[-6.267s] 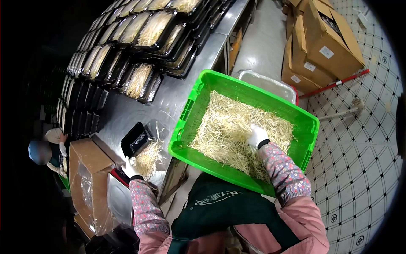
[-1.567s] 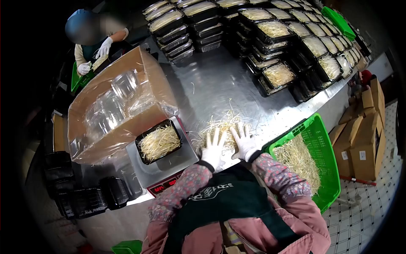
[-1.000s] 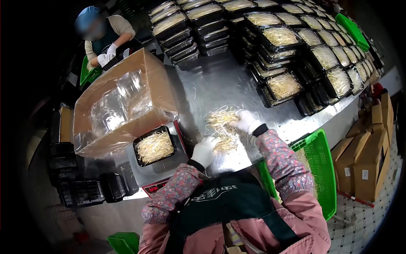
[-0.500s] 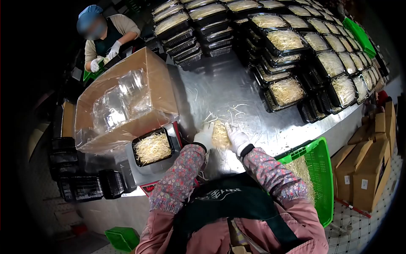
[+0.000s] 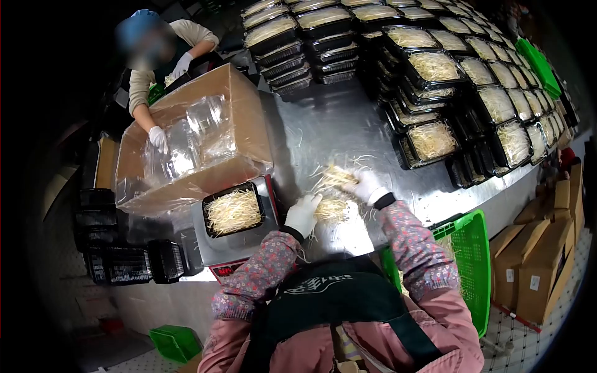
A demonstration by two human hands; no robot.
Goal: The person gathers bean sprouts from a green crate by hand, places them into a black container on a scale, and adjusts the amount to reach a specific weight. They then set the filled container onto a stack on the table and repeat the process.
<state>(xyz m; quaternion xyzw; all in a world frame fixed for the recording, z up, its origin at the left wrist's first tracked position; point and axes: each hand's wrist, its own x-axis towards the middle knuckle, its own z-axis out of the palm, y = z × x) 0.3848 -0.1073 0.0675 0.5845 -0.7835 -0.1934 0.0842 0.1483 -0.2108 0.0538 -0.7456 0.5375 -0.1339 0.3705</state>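
Observation:
My right hand, in a white glove, grips a loose bunch of bean sprouts just above the metal table. My left hand, also gloved, rests on the table with its fingers stretched against the left side of a small sprout pile. Left of that hand, a black tray heaped with sprouts sits on a scale. Stray sprouts lie around both hands.
An open cardboard box of clear plastic lids stands at left; a co-worker's gloved hand reaches in. Stacked sprout trays fill the back and right. A green basket stands at my right, empty black trays at left.
My right hand has lifted a bunch of sprouts off the pile, while my left hand stays beside it. The co-worker's hand has moved into the box of lids.

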